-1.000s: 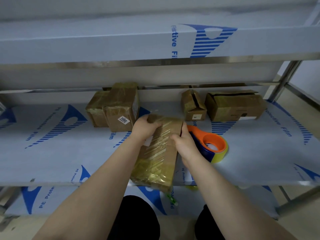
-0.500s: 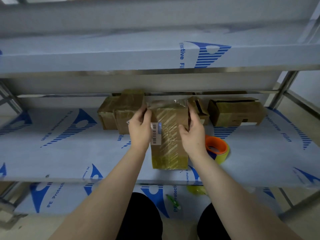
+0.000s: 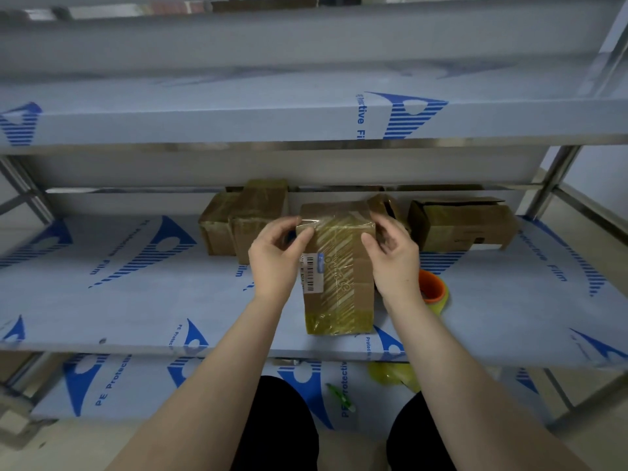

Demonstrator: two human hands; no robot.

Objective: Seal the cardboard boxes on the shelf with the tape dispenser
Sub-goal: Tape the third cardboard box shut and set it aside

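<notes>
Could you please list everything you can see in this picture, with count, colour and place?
Taped box: one, brown with glossy tape and a barcode label, standing on the middle shelf between the hands.
Back boxes: four, brown, along the shelf's rear; two at left, a small one behind the right hand, one with loose flaps at right.
Tape dispenser: one, orange with a yellowish roll, on the shelf, partly hidden by the right wrist.
Shelves: steel rack, tiers covered in blue-printed film.
Green item: one, lower shelf; too blurred to name.
Yellow item: one, lower shelf, unclear.
Left hand: fingers on the taped box's upper left edge.
Right hand: fingers at its upper right edge.
</notes>
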